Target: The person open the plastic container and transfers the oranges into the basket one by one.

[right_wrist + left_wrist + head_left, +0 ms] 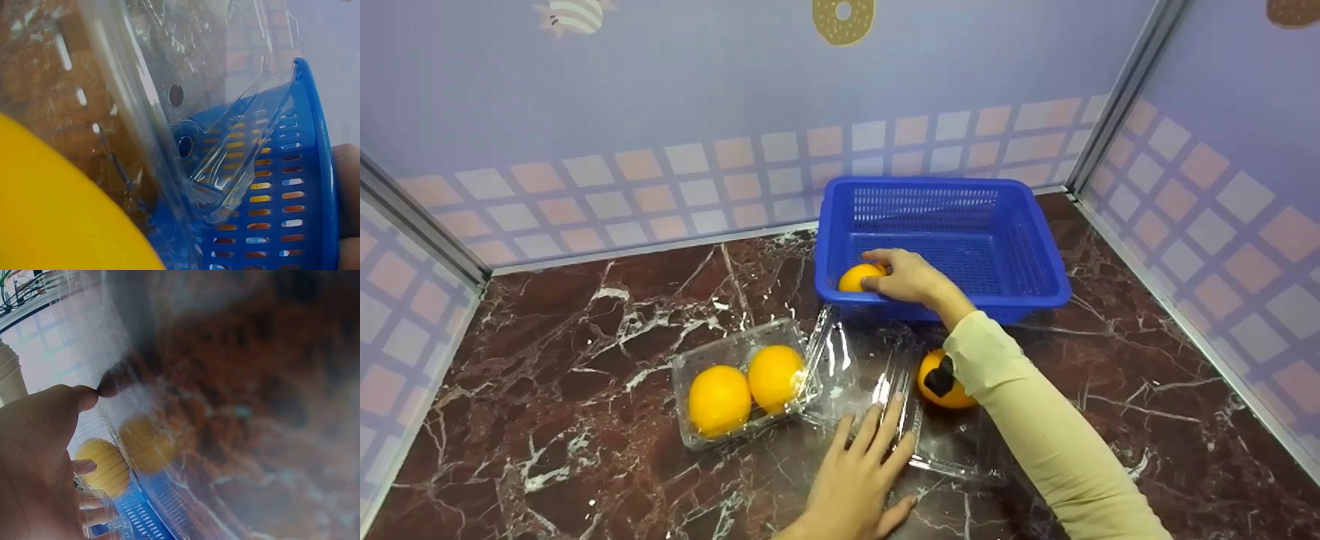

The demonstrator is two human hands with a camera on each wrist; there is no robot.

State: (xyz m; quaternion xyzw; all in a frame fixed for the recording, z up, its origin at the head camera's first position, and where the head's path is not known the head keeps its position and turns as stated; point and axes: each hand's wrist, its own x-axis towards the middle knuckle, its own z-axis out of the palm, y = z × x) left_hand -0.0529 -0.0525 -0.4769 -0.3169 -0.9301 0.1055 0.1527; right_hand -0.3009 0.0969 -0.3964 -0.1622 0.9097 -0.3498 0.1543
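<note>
My right hand (911, 277) grips an orange (855, 277) inside the front left corner of the blue basket (1054, 289). In the right wrist view, fingers (346, 185) show past the basket's rim. My left hand (851, 476) lies with fingers extended over the middle part of an opened clear plastic clamshell (840, 375), touching it. Under my right forearm, a second orange (956, 396) sits in the clamshell's right part, partly hidden by a black item at the cuff. Left of the hands, another clear box (742, 341) holds two oranges (720, 401).
A dark red marbled tabletop (607, 375) carries everything. Patterned lilac panels (720, 90) stand behind and at both sides, joined by metal corner posts (1121, 90). The basket stands near the back panel, right of centre.
</note>
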